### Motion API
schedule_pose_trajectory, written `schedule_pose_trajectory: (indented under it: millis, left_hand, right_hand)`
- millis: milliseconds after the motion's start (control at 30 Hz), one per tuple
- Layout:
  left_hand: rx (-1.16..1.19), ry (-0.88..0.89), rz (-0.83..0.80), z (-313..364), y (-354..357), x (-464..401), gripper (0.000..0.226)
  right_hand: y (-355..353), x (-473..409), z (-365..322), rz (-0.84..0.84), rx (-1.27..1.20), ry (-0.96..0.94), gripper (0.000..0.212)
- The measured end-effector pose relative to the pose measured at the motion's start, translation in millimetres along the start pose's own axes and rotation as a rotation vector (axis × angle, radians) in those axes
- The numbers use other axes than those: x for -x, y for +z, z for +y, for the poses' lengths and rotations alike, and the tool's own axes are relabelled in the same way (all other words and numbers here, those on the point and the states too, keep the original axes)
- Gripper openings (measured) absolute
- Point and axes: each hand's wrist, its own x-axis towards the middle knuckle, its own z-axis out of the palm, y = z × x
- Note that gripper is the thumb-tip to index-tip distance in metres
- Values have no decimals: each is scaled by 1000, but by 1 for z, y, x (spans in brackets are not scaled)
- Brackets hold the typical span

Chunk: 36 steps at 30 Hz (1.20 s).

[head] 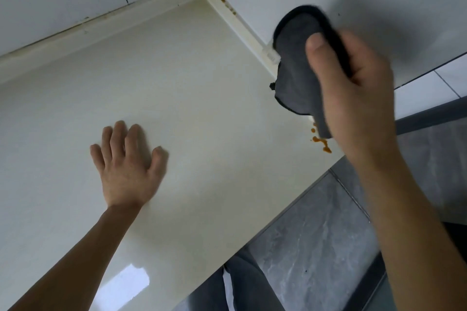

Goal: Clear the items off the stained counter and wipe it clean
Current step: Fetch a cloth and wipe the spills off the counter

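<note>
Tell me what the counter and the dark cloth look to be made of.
Counter: smooth, glossy cream slab, likely engineered stone or solid surface; it mirrors a bright window patch near its front edge. Dark cloth: soft grey fabric, possibly microfibre; it folds and hangs limply from the right hand, matte, with no shine.

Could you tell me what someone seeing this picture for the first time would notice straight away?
Most likely the right hand, raised at the upper right and gripping a dark grey cloth above the counter's right end. Just below it, orange stains dot the cream counter near its front edge. The left hand lies flat, fingers spread, mid-counter.
</note>
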Motion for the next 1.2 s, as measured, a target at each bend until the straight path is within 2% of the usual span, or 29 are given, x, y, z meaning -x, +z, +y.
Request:
schedule_pose_trajectory:
  millis: [100, 200, 333, 400, 533, 600, 667, 733, 833, 933, 1033, 1133, 1200]
  left_hand:
    - [3, -3, -10, 2, -3, 0, 59]
    - [3, -9, -25, 1, -4, 0, 63]
    - [12, -21, -23, 0, -1, 0, 65]
    - [5, -18, -19, -2, 1, 1, 63]
    - [-10, -1, -10, -5, 4, 0, 60]
    - [-7, -7, -11, -4, 3, 0, 60]
    - [-2, -10, -8, -3, 3, 0, 59]
    - [-5, -12, -12, -2, 1, -1, 59]
    - [-13, -16, -43, 0, -2, 0, 59]
    - [-25, -19, -96, 4, -8, -2, 56]
    - [-39, -14, -148, 8, -15, -5, 53]
    - [-25, -12, -232, 24, -19, 0, 61]
    - [-8, 62, -261, 43, -18, 8, 60]
  right_hand:
    - [41, 34, 11, -136, 71, -26, 31]
    - [87, 79, 36, -390, 123, 39, 33]
    - [119, 126, 65, -661, -29, 166, 40]
    - [119, 124, 74, -652, -33, 172, 42]
    - [100, 84, 102, -459, 145, 165, 42]
    - [90, 67, 117, -412, 334, 116, 33]
    - [82, 60, 127, -436, 517, 89, 16]
    - [81, 64, 136, -430, 677, 16, 39]
    - [87, 83, 138, -373, 614, -221, 52]
    - [100, 111, 142, -629, 602, -377, 61]
    - [104, 119, 155, -736, 676, -340, 68]
    - [94, 109, 167, -655, 696, -231, 62]
    - [85, 101, 174, -563, 807, -207, 56]
